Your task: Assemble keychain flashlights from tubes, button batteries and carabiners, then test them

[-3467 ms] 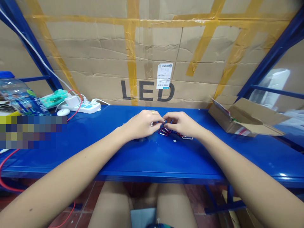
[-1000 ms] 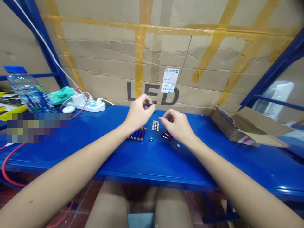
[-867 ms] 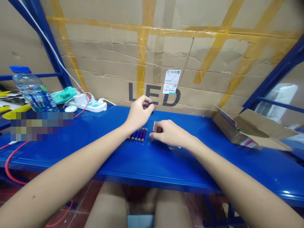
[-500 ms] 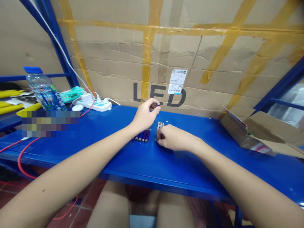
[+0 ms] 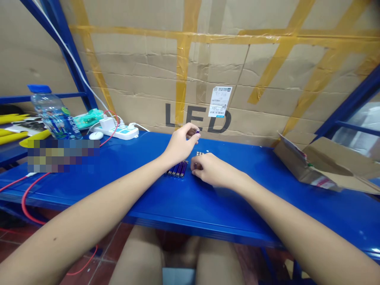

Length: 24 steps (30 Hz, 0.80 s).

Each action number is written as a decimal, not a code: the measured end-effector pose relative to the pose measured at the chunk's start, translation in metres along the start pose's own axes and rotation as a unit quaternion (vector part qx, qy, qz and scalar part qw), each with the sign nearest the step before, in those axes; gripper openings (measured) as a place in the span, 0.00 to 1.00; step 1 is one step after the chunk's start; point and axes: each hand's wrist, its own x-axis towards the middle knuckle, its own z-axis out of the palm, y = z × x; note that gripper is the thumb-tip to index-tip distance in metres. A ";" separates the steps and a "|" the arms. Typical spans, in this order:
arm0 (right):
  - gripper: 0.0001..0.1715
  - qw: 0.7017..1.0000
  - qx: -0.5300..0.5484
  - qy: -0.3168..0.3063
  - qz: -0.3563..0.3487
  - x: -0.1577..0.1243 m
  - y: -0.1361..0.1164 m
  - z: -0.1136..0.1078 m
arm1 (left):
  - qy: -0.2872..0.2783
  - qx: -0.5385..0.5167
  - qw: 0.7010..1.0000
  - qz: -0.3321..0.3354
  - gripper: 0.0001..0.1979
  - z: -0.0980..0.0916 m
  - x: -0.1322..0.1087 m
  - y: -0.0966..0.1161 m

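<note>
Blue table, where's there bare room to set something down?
Bare: between the right hand and the open cardboard box, and from the purple tubes to the front edge. Crowded: around the purple tubes and silver pieces, and the left end, with bottle and power strip.

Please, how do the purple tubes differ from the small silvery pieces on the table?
The purple tubes are long and slim; the silvery pieces are short. The purple tubes have silvery near ends; the silvery pieces show no purple. The purple tubes lie near the left hand; the silvery pieces are partly hidden by the right hand. Both rest on the blue table.
</note>
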 end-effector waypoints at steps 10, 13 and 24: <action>0.07 0.996 0.092 -0.007 0.014 -0.010 0.008 0.002 | -0.072 -0.034 0.997 -0.011 0.05 0.001 -0.001 0.001; 0.07 0.987 0.149 0.058 0.003 -0.016 0.018 -0.004 | -0.077 0.000 0.997 0.005 0.04 0.001 0.000 0.004; 0.07 0.924 0.240 0.296 -0.020 -0.018 0.050 -0.025 | -0.182 0.038 0.983 0.007 0.07 0.003 -0.008 0.009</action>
